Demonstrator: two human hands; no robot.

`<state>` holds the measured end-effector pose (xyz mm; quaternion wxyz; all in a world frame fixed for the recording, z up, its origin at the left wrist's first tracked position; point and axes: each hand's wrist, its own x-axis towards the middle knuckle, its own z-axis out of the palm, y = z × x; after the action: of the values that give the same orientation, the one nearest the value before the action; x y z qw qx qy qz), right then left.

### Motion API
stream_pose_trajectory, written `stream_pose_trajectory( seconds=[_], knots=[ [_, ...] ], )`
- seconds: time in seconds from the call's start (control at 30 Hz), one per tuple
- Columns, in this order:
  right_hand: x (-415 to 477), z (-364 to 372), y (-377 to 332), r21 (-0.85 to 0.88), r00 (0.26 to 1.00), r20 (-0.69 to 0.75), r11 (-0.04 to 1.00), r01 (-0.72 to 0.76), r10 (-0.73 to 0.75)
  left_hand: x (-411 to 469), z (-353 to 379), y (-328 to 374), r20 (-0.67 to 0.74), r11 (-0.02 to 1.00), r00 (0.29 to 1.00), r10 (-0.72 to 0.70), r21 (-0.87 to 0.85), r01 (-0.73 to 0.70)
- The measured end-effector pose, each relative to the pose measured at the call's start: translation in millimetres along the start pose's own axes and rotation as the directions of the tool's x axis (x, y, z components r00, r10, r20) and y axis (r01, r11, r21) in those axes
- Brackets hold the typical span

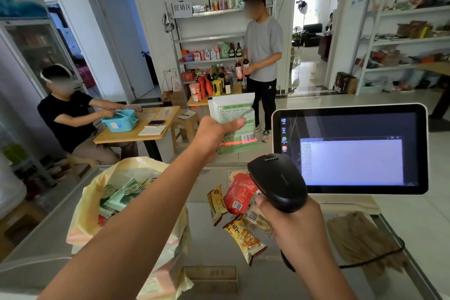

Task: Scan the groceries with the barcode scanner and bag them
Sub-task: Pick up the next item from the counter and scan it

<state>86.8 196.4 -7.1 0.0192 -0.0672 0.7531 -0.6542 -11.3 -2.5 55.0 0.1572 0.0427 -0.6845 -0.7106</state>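
My left hand (214,133) grips a green and white pouch (235,114) and holds it up above the counter, its printed back facing me. A red scan line falls across the barcode near the pouch's lower edge. My right hand (295,223) grips the black barcode scanner (277,180), whose head points up at the pouch. Loose snack packets (237,200) lie on the glass counter (48,251) below the scanner: a red one, a yellow one and a clear one. A pale yellow plastic bag (90,204) stands open at the left with several green packets inside.
A white-framed touchscreen monitor (350,148) stands at the right of the counter, a window open on it. The scanner's black cable (379,257) runs over a brown mat. One person sits at a wooden table at left; another stands by shelves behind.
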Motion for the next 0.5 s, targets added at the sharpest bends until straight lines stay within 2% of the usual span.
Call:
stream_pose_trajectory(
  seconds=[0.5],
  knots=[
    [-4.2,-3.7,-5.4,-0.024,1.000,0.013,1.000,-0.006,0.006,-5.5,-7.4,0.6,0.002,1.000,1.000,-0.027,0.012,0.027]
  ],
)
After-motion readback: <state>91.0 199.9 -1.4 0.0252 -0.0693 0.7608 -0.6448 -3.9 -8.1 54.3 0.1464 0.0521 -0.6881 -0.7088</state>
